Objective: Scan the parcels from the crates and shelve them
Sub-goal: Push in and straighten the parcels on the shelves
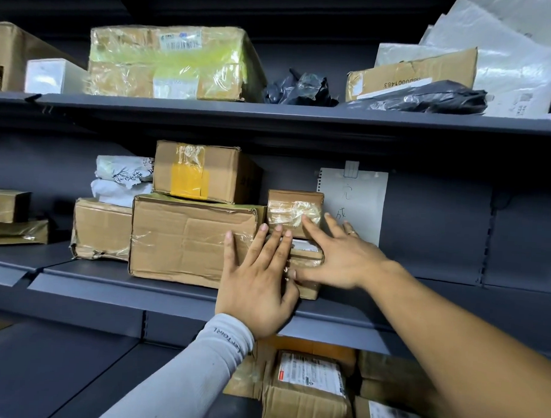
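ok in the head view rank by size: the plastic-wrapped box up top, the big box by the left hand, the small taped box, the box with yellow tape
1. plastic-wrapped box
2. big box
3. box with yellow tape
4. small taped box
The first two look close, and the wide lens makes that order unsure.

The dark grey metal middle shelf (169,294) carries a large taped brown cardboard box (187,241), a crumpled brown cardboard box (101,229) beside it, and a small brown cardboard parcel (308,267).

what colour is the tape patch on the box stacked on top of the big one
Yellow-orange, on the upper box above the big box, seen in the head view.
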